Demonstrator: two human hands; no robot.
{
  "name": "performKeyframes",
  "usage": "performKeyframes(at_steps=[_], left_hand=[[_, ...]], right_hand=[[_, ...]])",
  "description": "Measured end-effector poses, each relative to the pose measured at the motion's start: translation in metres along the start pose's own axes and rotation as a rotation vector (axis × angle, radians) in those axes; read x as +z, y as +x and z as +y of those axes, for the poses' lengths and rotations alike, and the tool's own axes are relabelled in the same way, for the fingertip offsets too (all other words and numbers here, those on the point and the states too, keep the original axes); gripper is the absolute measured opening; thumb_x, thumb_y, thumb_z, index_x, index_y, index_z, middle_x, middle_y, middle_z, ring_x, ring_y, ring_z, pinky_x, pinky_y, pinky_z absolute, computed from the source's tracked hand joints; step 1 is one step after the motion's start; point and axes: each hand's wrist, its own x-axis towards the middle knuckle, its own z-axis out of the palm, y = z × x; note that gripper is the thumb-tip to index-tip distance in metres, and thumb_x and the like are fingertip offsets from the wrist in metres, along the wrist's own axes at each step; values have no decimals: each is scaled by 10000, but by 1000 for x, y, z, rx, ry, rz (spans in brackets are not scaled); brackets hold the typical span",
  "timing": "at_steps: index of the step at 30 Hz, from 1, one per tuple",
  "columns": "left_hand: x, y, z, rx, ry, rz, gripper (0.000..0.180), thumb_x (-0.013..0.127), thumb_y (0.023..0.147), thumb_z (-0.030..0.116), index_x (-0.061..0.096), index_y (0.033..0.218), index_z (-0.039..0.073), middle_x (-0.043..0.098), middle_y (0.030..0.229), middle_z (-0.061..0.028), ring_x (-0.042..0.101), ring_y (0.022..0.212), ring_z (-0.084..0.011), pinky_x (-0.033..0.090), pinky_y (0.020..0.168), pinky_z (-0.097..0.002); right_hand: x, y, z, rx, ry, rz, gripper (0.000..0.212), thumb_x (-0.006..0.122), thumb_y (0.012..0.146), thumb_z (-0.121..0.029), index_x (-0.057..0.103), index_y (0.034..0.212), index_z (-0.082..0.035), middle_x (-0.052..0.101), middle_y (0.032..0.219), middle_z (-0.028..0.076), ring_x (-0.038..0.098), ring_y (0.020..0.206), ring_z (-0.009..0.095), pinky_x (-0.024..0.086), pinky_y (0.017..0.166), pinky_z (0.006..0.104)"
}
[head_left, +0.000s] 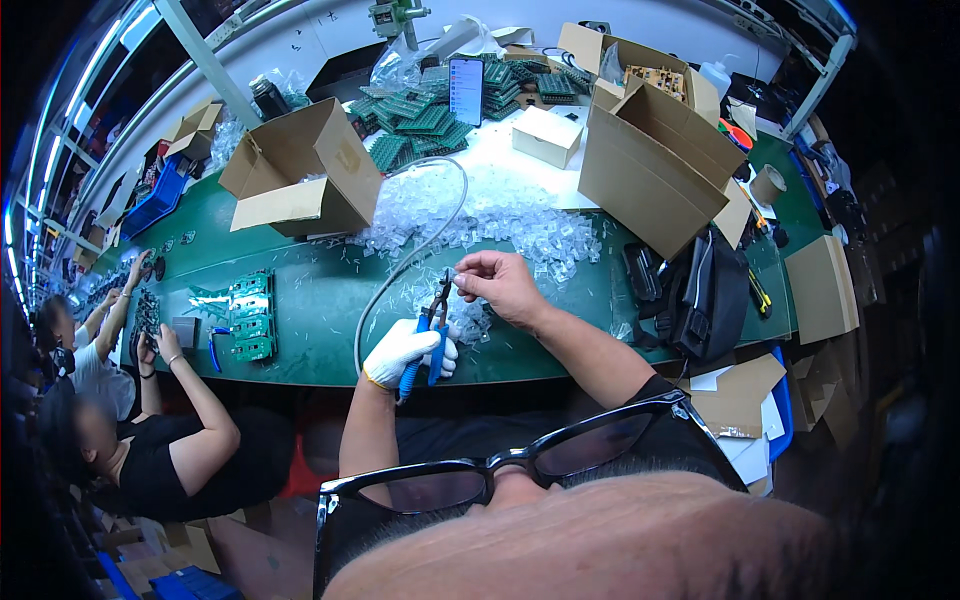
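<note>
My left hand (pixel 402 352), in a white glove, is wrapped round blue-handled cutting pliers (pixel 438 308) with their dark jaws pointing up and away from me. My bare right hand (pixel 500 287) is beside the jaws, thumb and fingertips pinched together. Whatever lies between those fingertips is too small to make out. Just beyond both hands spreads a heap of small clear plastic pieces (pixel 500 215). A smaller cluster of clear pieces (pixel 470 320) lies below my right hand, partly hidden by it. A grey cable (pixel 385 290) curves over the bench down to the left of my glove.
Open cardboard boxes stand left (pixel 345 165) and right (pixel 650 165) of the heap. Behind are stacked green circuit boards (pixel 420 112), a phone (pixel 466 92) and a white box (pixel 547 137). A black bag (pixel 708 300) lies right; co-workers (pixel 150 440) sit left beside a board panel (pixel 252 315).
</note>
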Motion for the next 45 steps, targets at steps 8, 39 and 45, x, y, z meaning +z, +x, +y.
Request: performKeyframes(at_steps=[8, 39, 45], left_hand=[[19, -7, 11, -41, 118, 146, 425, 817, 925, 294, 700, 1167, -35, 737, 880, -94, 728, 717, -198, 636, 682, -363], [-10, -2, -6, 119, -139, -46, 708, 836, 895, 447, 607, 1298, -87, 724, 972, -164, 739, 823, -280, 634, 747, -458], [-8, -2, -6, 113, -133, -35, 699, 838, 892, 436, 623, 1300, -90, 734, 971, -160, 743, 820, -267, 639, 746, -440]], right_hand=[[-1, 1, 2, -21, -53, -3, 188, 783, 980, -66, 747, 1138, 30, 769, 941, 68, 728, 822, 121, 616, 746, 290], [-63, 21, -17, -152, -1407, 264, 242, 665, 883, -48, 778, 1091, -97, 690, 1109, 175, 711, 1012, 425, 579, 895, 536], [-61, 19, -10, -194, -1361, 150, 227, 704, 889, -64, 802, 1084, -125, 687, 1078, 141, 702, 1002, 396, 575, 883, 496]])
